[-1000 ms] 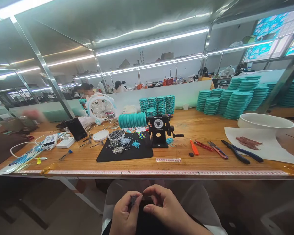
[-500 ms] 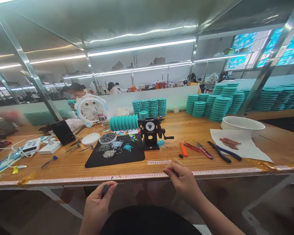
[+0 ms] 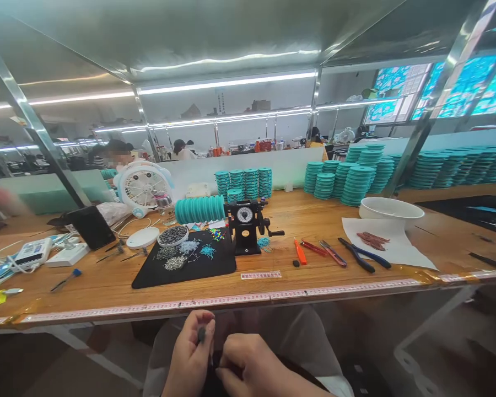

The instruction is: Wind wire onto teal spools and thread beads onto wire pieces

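My left hand (image 3: 192, 358) is closed on a small dark grey lump (image 3: 201, 334), held between thumb and fingers just below the table edge. Close beside it, my right hand (image 3: 254, 364) has its fingers pinched together; whatever is between them is too small or hidden. Both hands are over my lap. Beyond them, on a black mat (image 3: 149, 278), a white dish (image 3: 173, 243) holds many similar dark grey pieces. Piles of silvery bits (image 3: 176, 262), clear beads (image 3: 189, 246) and blue pieces (image 3: 208, 251) lie beside it.
A black hand-crank winder (image 3: 246, 226) carries a row of teal spools (image 3: 200, 210). To its right lie an orange tool (image 3: 300, 252), a utility knife (image 3: 333, 253), blue-handled pliers (image 3: 364, 255) and a white bowl (image 3: 391, 209). A measuring tape (image 3: 273, 296) runs along the front edge.
My right hand has come down and left from above the table edge to beside my left hand. The left hand has shifted slightly right, still holding the dark lump. The view has turned slightly.
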Demonstrator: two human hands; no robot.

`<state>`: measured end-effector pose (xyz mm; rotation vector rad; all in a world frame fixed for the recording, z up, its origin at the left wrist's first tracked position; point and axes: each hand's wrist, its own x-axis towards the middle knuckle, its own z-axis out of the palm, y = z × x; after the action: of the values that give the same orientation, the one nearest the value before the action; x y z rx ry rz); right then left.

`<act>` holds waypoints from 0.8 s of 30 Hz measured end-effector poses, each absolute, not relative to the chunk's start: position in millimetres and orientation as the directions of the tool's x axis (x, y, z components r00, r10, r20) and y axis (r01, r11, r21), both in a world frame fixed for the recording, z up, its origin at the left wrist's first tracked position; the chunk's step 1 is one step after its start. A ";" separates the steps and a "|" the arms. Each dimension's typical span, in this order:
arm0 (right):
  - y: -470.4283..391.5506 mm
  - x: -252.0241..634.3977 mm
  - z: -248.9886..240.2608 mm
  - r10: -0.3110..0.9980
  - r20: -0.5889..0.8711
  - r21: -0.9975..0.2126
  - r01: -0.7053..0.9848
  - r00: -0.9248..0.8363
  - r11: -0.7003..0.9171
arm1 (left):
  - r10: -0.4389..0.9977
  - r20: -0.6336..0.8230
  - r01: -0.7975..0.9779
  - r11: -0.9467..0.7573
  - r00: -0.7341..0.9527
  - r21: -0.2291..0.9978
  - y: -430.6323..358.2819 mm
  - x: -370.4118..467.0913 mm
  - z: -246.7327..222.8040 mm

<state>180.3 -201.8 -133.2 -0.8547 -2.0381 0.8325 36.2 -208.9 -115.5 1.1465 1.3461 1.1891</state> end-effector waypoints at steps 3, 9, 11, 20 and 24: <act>-205.0 185.1 -126.4 0.856 0.192 -0.932 0.186 -0.480 0.313 | 0.960 -0.019 0.026 0.027 -0.280 0.999 -202.3 16.9 -115.8; -204.7 190.6 -121.8 0.936 0.078 -0.996 0.008 -0.343 0.086 | 0.966 -0.254 -0.127 0.246 -0.052 0.961 -219.4 6.3 -130.0; -204.5 185.2 -126.0 0.939 0.041 -0.999 -0.013 -0.343 0.039 | 0.950 -0.306 -0.232 0.311 0.055 0.922 -228.1 16.5 -137.8; -205.3 175.8 -143.3 0.816 -0.011 -1.000 0.011 -0.577 -0.005 | 0.988 -0.138 -0.218 0.151 0.075 0.964 -230.3 24.0 -124.3; -194.9 195.9 -155.2 0.688 0.092 -0.954 0.135 -0.720 0.268 | 0.999 -0.026 0.001 0.026 0.027 1.000 -231.5 2.5 -121.1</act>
<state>195.9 -194.9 -155.2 -0.7406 -2.0466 1.4651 2.5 -231.5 -121.1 1.2034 1.2022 1.1693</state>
